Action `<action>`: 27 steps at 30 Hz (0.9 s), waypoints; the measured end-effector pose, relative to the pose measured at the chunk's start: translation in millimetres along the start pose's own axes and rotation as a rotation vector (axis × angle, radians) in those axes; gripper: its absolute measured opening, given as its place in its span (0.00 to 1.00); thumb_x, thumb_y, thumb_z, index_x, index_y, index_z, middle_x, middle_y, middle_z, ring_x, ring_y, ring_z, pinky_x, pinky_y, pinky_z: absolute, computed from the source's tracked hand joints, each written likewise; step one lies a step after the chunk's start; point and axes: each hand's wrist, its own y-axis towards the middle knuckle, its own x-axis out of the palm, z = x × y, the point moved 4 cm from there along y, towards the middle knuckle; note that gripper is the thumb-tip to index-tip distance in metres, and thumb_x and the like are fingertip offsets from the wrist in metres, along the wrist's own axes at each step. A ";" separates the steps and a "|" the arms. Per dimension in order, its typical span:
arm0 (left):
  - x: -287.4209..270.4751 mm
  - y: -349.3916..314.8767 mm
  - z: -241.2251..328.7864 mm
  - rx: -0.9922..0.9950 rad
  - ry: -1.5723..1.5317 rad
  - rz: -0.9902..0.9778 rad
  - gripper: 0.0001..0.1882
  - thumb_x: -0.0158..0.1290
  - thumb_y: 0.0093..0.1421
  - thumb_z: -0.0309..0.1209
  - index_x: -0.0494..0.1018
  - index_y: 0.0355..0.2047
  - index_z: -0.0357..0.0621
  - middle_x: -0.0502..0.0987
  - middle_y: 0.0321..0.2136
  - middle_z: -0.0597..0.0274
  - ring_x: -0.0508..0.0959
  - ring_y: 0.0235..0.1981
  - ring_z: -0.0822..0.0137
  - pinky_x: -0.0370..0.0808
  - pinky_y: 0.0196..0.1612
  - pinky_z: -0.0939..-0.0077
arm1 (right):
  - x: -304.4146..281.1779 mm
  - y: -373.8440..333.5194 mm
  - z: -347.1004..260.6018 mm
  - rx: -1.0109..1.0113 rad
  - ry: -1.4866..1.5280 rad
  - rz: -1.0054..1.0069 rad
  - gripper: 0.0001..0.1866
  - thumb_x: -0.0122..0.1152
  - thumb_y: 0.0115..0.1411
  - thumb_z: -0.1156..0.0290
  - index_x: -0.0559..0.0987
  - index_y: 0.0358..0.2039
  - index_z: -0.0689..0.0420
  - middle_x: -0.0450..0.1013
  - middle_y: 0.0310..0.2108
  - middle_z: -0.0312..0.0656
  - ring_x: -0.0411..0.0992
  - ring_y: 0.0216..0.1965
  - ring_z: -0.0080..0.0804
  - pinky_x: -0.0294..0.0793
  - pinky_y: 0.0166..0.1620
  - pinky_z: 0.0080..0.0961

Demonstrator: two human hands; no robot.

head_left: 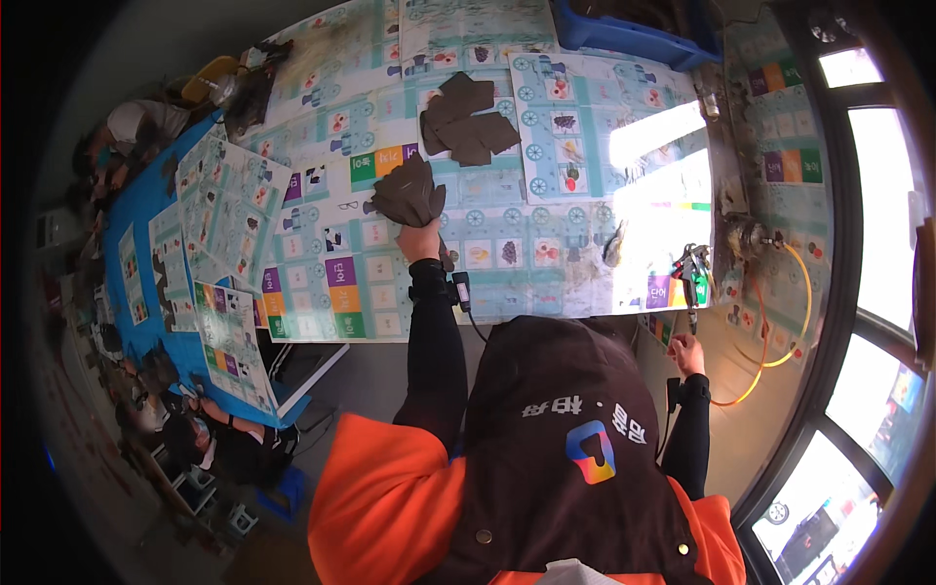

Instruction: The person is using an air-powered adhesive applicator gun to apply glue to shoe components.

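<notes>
My left hand (419,241) is closed around the near end of a fanned bundle of flat dark brown pieces (408,192), over the table. They look like cut cloth or leather; I cannot tell which. Just beyond lies a loose pile of similar brown pieces (470,119). At the table's front right corner a spray gun (691,268) points its lower end past the edge. Directly below that end is my right hand (688,355), its fingers curled. Whether it touches the spray gun or holds anything small is unclear.
Printed sheets cover the table (468,327). A blue bin (634,37) stands at the far right. Yellow (808,292) and orange hoses (759,366) loop down at the right, near the windows. People work at a blue-covered table (136,229) on the left.
</notes>
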 end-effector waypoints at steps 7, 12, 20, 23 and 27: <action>-88.1 -12.4 34.3 0.084 -1.222 -0.082 0.16 0.58 0.51 0.25 0.69 0.40 0.37 0.74 0.33 0.62 0.74 0.26 0.69 0.74 0.29 0.75 | -9.7 -4.6 -10.4 -0.063 -0.030 0.038 0.10 0.50 0.54 0.69 0.74 0.32 0.62 0.74 0.21 0.39 0.73 0.23 0.25 0.71 0.26 0.21; -92.5 18.1 -23.7 -0.059 -0.253 0.002 0.24 0.60 0.50 0.41 0.70 0.38 0.32 0.75 0.36 0.52 0.76 0.31 0.59 0.73 0.36 0.63 | -8.2 -11.5 -6.2 0.004 0.007 0.040 0.10 0.50 0.54 0.69 0.74 0.32 0.62 0.73 0.21 0.39 0.73 0.22 0.24 0.72 0.26 0.21; -67.5 69.9 150.3 0.453 -0.188 0.107 0.37 0.61 0.42 0.55 0.71 0.33 0.26 0.71 0.38 0.38 0.73 0.38 0.49 0.69 0.44 0.65 | -1.5 -33.0 7.4 0.108 0.077 0.059 0.10 0.50 0.54 0.71 0.74 0.32 0.64 0.74 0.23 0.42 0.74 0.25 0.26 0.73 0.31 0.23; -35.5 93.4 185.3 0.323 0.072 0.169 0.40 0.61 0.40 0.58 0.70 0.34 0.27 0.70 0.41 0.40 0.72 0.42 0.48 0.69 0.46 0.64 | -10.1 -47.1 -3.9 0.075 0.028 0.106 0.10 0.51 0.54 0.71 0.73 0.32 0.64 0.72 0.21 0.40 0.71 0.21 0.25 0.71 0.26 0.20; -14.2 104.0 193.5 0.252 0.306 0.071 0.43 0.61 0.38 0.60 0.70 0.37 0.26 0.69 0.44 0.42 0.69 0.46 0.46 0.68 0.48 0.61 | -12.7 -61.4 21.9 0.064 0.080 0.179 0.09 0.51 0.54 0.71 0.73 0.31 0.64 0.72 0.21 0.40 0.72 0.21 0.25 0.70 0.26 0.20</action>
